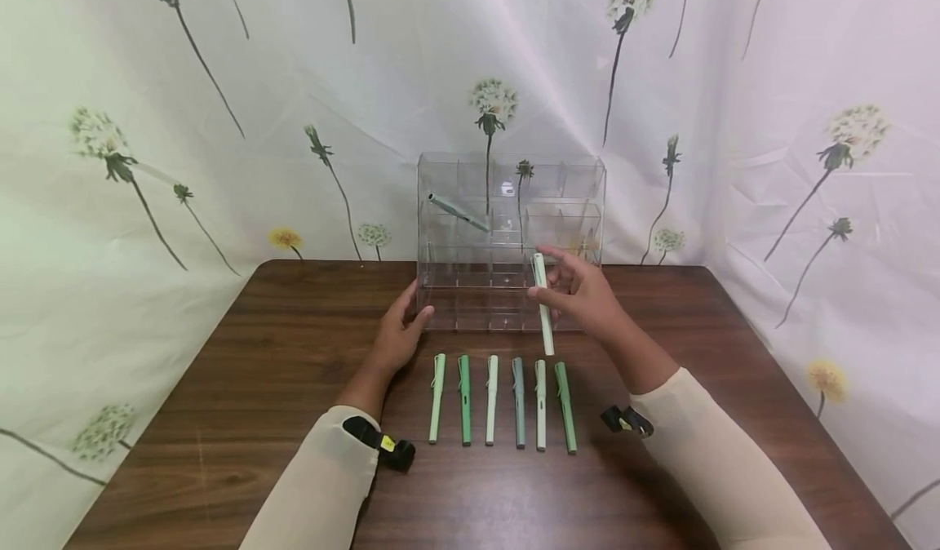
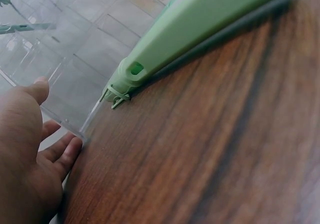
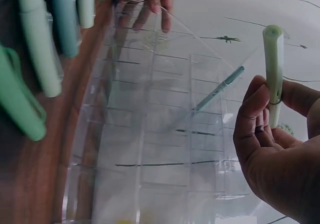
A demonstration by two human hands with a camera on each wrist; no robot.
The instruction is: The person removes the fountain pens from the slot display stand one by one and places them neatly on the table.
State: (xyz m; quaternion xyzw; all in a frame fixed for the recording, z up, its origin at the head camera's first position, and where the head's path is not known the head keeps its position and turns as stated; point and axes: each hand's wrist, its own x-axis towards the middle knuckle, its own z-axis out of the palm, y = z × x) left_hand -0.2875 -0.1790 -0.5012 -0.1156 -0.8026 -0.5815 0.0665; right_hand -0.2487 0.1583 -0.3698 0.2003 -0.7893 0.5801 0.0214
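My right hand (image 1: 587, 293) pinches a pale mint pen (image 1: 545, 313) between thumb and fingers, in front of the right part of a clear stepped organizer (image 1: 507, 287). The clip end of this pen points up in the head view. My left hand (image 1: 399, 334) rests at the organizer's lower left corner, thumb toward the front and straight fingers along the side. One grey-teal pen (image 1: 458, 212) leans at a slant in an upper left compartment of the organizer. In the left wrist view, a light green pen (image 2: 190, 31) lies on the table near the left hand.
Several pens lie in a row before the organizer, among them a bright green pen (image 1: 465, 401), a blue-grey pen (image 1: 519, 403) and a darker green pen (image 1: 566, 407). A flower-printed sheet (image 1: 242, 68) hangs behind the brown wooden table (image 1: 294, 370).
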